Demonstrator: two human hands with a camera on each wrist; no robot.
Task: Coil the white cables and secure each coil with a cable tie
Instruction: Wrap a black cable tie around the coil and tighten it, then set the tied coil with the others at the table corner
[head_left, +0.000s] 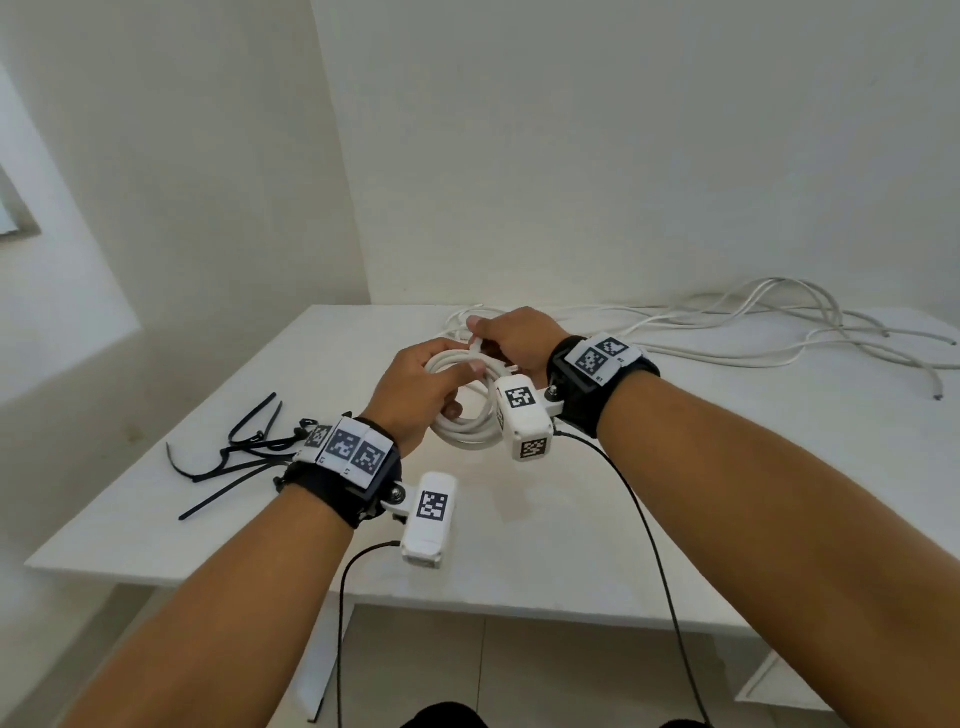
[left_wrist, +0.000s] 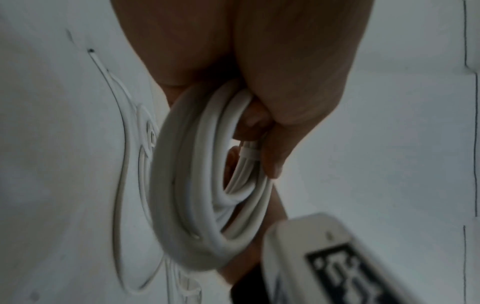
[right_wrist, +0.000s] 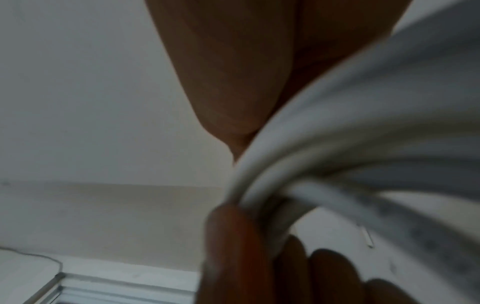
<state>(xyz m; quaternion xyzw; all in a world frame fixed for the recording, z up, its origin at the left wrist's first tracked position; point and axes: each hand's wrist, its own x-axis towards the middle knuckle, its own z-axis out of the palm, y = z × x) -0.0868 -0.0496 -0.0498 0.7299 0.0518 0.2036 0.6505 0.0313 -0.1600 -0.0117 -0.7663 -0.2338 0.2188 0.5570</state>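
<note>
A coil of white cable (head_left: 467, 431) hangs in the air above the white table (head_left: 571, 519), held between both hands. My left hand (head_left: 457, 387) grips the coil's left side, with the thumb over the top and the fingers curled through the loop. In the left wrist view the coil (left_wrist: 182, 185) has a narrow white cable tie (left_wrist: 249, 154) banded round its strands, beside the thumb of my left hand (left_wrist: 285, 102). My right hand (head_left: 480, 340) pinches the tie's thin white tail at the top of the coil. The right wrist view is filled by blurred cable strands (right_wrist: 363, 133).
More loose white cables (head_left: 753, 322) sprawl across the table's far right, up against the wall. Several black cable ties (head_left: 244, 452) lie on the table to the left of my left wrist. Black camera leads hang from both wrists over the near table edge.
</note>
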